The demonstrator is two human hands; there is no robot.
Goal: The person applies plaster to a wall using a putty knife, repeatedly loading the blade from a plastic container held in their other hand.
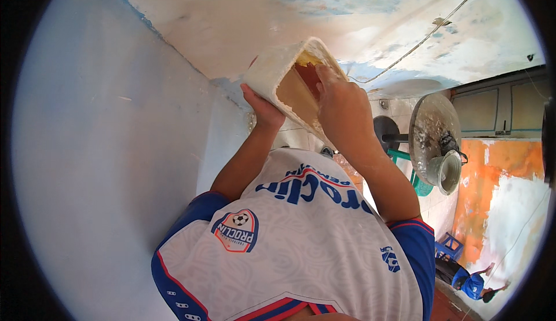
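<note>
In front of my chest, a whitish box-shaped tub (263, 69) is tilted with its open mouth toward me, pale residue caked on its rim. My left hand (263, 109) supports its left side, thumb up along the wall and the other fingers hidden behind. My right hand (346, 102) is at the mouth, fingers bent and index finger reaching inside. They press on a reddish-brown flat piece (308, 76), scraper-like, mostly hidden in the tub. Yellowish and tan surfaces show within.
A pale blue wall (116, 147) stands close on my left. Ahead is a patchy, peeling wall (231, 25) with a hanging cable (417, 46). At right are a stained round table (425, 124), a bucket (449, 173), a blue stool (450, 245) and another person (470, 283) near an orange-and-white wall.
</note>
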